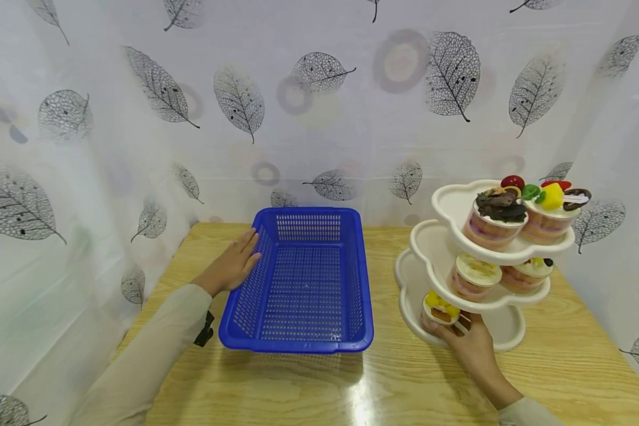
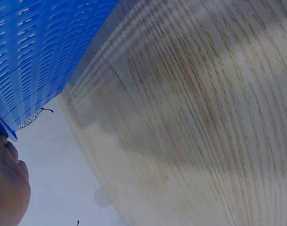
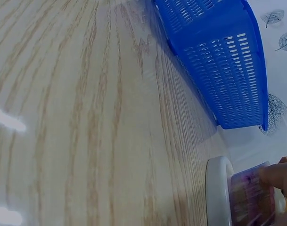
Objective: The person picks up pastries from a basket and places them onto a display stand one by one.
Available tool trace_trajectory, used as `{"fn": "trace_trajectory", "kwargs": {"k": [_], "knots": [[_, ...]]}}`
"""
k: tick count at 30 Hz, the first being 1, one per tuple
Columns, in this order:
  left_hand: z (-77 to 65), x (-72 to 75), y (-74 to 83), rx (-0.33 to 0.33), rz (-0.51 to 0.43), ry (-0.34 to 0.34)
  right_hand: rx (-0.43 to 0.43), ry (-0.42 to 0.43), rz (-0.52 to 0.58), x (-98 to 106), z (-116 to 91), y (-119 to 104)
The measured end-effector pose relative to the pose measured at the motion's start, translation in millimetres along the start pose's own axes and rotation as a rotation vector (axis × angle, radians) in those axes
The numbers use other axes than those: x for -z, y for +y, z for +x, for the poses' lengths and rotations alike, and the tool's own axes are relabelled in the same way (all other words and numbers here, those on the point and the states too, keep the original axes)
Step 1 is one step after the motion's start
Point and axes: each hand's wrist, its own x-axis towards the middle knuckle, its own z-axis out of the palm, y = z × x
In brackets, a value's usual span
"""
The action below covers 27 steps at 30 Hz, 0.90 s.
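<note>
My left hand lies with straight fingers on the left rim of a blue plastic basket. In the left wrist view, its fingers are right at the basket's rim. At the right, my right hand grips a dessert cup with yellow fruit pieces on top. That cup is at the bottom tier of a white three-tier stand. The right wrist view shows a fingertip against the wall of the cup, beside the tier's white rim.
More dessert cups stand on the upper tiers: a chocolate-topped cup and a fruit-topped one on top, a pale-topped cup and another in the middle. A leaf-printed curtain hangs behind the wooden table.
</note>
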Motion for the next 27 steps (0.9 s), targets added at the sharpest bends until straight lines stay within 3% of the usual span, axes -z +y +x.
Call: {"fn": "trace_trajectory", "kwargs": {"k": [3, 8, 12, 15, 17, 19, 21, 27], "knots": [[1.5, 0.5, 1.6, -0.012, 0.013, 0.000, 0.023, -0.017, -0.056, 3, -2, 0], [3.4, 3.2, 4.2, -0.014, 0.029, 0.001, 0.061, -0.141, -0.255, 14, -9, -4], [4.0, 5.5, 6.2, -0.016, 0.042, -0.002, 0.050, -0.328, -0.394, 27, -24, -19], [3.1, 8.4, 7.7, -0.025, 0.068, -0.010, 0.077, -0.507, -0.368, 34, -34, -42], [1.7, 13.1, 9.3, -0.039, 0.082, -0.009, 0.164, -0.552, -0.345, 36, -38, -65], [-0.1, 21.7, 11.7, -0.046, 0.095, -0.016, 0.287, -0.540, -0.350, 39, -38, -95], [-1.2, 35.1, 15.2, -0.050, 0.101, -0.020, 0.414, -0.466, -0.407, 42, -35, -128], [-0.6, 92.6, 23.7, -0.019, 0.134, -0.007, 0.627, -0.257, -0.539, 45, 2, -228]]}}
